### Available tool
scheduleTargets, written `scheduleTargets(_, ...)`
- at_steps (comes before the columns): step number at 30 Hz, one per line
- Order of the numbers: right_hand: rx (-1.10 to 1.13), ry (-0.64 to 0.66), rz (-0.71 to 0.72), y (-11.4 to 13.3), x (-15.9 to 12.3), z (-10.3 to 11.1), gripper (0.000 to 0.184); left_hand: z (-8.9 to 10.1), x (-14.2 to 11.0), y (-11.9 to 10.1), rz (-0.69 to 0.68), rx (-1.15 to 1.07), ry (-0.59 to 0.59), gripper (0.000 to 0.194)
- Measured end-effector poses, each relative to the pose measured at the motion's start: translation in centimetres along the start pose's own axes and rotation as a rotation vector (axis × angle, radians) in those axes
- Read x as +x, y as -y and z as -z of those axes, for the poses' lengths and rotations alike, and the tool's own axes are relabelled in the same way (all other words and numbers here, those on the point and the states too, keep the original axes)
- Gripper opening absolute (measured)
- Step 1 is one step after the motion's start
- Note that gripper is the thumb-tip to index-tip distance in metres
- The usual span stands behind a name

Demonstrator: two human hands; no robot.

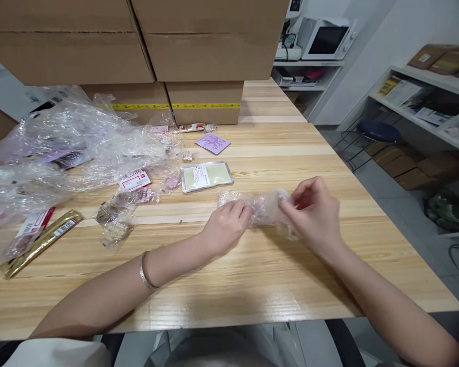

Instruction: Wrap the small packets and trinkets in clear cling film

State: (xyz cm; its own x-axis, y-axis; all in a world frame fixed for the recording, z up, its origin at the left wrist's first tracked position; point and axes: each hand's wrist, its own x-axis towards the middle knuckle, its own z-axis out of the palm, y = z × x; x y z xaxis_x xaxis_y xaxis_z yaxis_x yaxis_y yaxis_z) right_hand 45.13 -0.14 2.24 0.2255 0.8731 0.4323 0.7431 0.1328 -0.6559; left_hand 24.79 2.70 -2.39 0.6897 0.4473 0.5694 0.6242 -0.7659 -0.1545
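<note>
A crinkled, clear plastic wrapping (258, 210) lies across the table in front of me, partly see-through; I cannot make out what, if anything, is inside. My left hand (228, 224) is closed on its left part, with the fingers curled over the near edge. At its right end my right hand (315, 216) pinches a whitish fold between thumb and fingers, slightly raised. Just beyond the wrapping lies a flat pouch (207, 176) of pale powder with a white label. A purple printed sachet (213, 143) lies farther back.
A heap of clear plastic packets (99, 137) covers the table's left side. Small snack-like packets (115, 219) and a gold stick pack (42, 244) lie nearer me. Stacked cardboard boxes (202, 56) stand at the back. To the right are shelves (428, 109) and a stool (378, 131).
</note>
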Motion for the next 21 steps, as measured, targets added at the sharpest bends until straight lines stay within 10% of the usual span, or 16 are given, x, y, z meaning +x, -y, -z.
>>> scheduleTargets(6, -0.007, -0.002, 0.385, 0.1, -2.0, -3.9, 0.009, 0.3, -0.3, 0.3, -0.104, -0.165, 0.008, 0.014)
scheduleTargets(11, -0.086, 0.43, 0.752, -1.4, -2.2, -3.1, 0.06, 1.1, -1.0, 1.3, -0.101, -0.335, 0.03, 0.02)
scheduleTargets(21, -0.209, 0.596, 0.723, -1.8, 0.9, -4.0, 0.059, 5.9, -1.5, 5.4, -0.045, -0.344, -0.119, 0.019)
